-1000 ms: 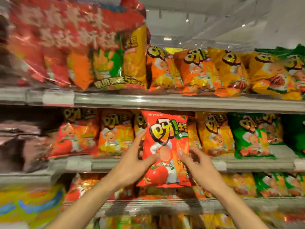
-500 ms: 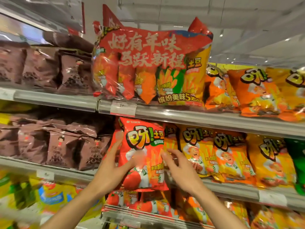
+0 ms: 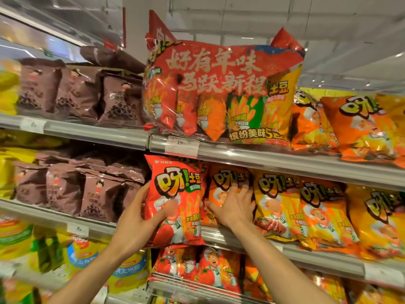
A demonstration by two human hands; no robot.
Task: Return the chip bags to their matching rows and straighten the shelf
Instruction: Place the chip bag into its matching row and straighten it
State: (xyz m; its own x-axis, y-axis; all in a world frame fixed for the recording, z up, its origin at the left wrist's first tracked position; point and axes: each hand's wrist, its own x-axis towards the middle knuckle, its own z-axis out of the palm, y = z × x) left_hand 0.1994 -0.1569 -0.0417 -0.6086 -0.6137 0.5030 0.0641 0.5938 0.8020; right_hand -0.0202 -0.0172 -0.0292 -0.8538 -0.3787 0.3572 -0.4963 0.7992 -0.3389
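A red chip bag (image 3: 175,194) stands upright at the left end of the middle shelf's chip row, in front of the shelf edge. My left hand (image 3: 138,218) grips its left side, thumb across the front. My right hand (image 3: 234,205) has let go of it and lies flat, fingers spread, on the orange chip bag (image 3: 228,178) just to the right. Yellow-orange bags (image 3: 276,205) continue the row to the right.
A large red multipack (image 3: 221,93) sits on the shelf above, over a price tag (image 3: 182,147). Brown snack bags (image 3: 65,189) fill the shelves to the left. More red bags (image 3: 210,268) stand on the shelf below, yellow bags (image 3: 127,266) lower left.
The view swung left along the shelf. Both hands carried the red bag to the left end of the row. My right hand left the red bag and now presses the orange one.
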